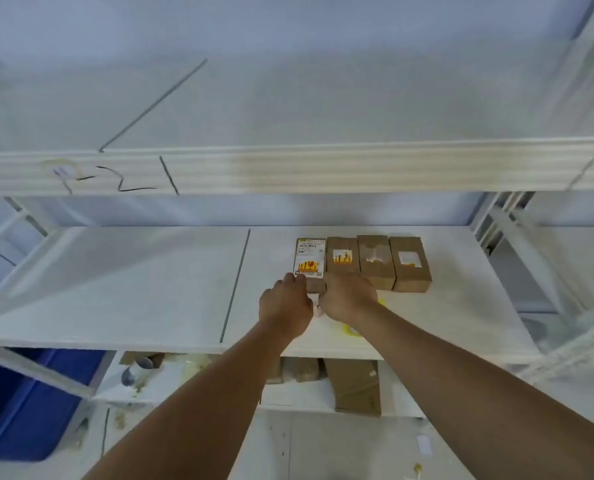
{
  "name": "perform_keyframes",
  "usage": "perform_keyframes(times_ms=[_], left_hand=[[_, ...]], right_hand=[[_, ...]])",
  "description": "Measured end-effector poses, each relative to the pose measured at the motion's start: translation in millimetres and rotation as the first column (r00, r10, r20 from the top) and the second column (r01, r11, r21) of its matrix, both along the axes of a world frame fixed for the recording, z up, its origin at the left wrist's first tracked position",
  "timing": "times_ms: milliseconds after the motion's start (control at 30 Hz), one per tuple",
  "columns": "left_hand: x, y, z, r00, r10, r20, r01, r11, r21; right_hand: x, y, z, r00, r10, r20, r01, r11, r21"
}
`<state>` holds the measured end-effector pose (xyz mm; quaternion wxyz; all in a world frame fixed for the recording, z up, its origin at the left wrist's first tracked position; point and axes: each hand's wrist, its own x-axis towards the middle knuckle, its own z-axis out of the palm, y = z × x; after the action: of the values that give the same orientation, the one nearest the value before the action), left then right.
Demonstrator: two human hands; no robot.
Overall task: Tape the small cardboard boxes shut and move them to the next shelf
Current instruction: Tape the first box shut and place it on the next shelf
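Several small brown cardboard boxes stand in a row on the white middle shelf (132,289). The leftmost box (310,258) carries a white label with orange print. Beside it are a second box (343,254), a third box (375,261) and a fourth box (409,261). My left hand (285,306) touches the near left end of the labelled box, fingers curled at its edge. My right hand (349,297) rests against the near ends of the first two boxes. A yellow tape roll (352,329) lies partly hidden under my right forearm. The fingertips are hidden behind the knuckles.
An upper shelf beam (288,168) with pen marks crosses above the boxes. Below, a lower shelf holds flattened cardboard (356,386) and small clutter (139,370). A blue bin (22,403) stands at the lower left. White rack uprights (517,244) are at the right.
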<state>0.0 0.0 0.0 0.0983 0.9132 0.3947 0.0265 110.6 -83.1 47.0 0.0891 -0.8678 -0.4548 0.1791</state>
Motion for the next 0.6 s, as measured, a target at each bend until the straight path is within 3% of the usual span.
perform_keyframes(times_ms=[267,367,467,533,600], left_hand=[[16,44,-49,0.968,0.250,-0.030,-0.252,0.957,-0.141],[34,61,-54,0.902,0.429,0.049,-0.379,0.842,-0.383],[53,73,-56,0.825,0.555,0.108,-0.384,0.690,-0.614],[60,79,-59,0.792,0.595,0.135,-0.355,0.629,-0.691],[62,82,-65,0.809,0.571,0.141,-0.331,0.640,-0.694]], right_hand=[[27,38,-37,0.992,0.115,-0.047,-0.120,0.985,-0.126],[32,46,-44,0.990,0.076,-0.118,-0.093,0.985,-0.145],[33,52,-54,0.989,0.051,-0.136,-0.063,0.994,-0.088],[33,53,-58,0.991,0.023,-0.129,-0.030,0.998,-0.053],[33,53,-60,0.991,-0.009,-0.130,0.005,0.999,-0.031]])
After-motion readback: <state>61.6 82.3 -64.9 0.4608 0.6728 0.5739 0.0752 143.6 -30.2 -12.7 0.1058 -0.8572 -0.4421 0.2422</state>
